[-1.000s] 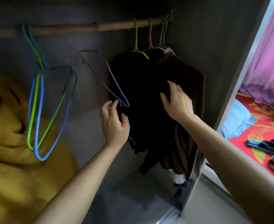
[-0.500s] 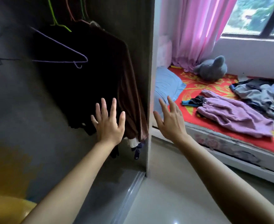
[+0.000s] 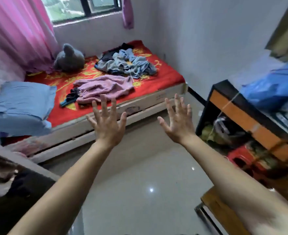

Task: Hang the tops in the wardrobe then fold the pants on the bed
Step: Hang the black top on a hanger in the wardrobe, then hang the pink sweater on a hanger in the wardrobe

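Pale, glossy floor (image 3: 140, 184) runs out beneath both my arms toward the bed (image 3: 156, 97), which lies ahead of my hands under its red and yellow cover. From the head view, my left hand (image 3: 108, 126) is raised with the fingers spread wide and nothing in it. My right hand (image 3: 178, 122) is up just beside it, also splayed and empty.

Just beyond my left hand's fingertips, near the edge of the bed, lies a pinkish-purple garment (image 3: 104, 89), spread loosely, with a small dark item with a teal edge (image 3: 70, 99) at its left end. Further off, beyond both hands, sits a crumpled heap of blue-grey clothes (image 3: 128, 63), with something black tucked at its far side. Nothing on the bed looks folded. A grey soft toy (image 3: 68, 59) and a blue pillow (image 3: 21, 102) sit off to the left of my left hand.

Only a dark corner of the wardrobe (image 3: 12, 189) shows, low on my left, so I cannot tell how many tops are hung. Judging by my empty hands facing the bed, I take it I am coming for the next piece. Whether the heap holds more tops or only pants I cannot tell, so the folding, at least, seems all ahead of me.
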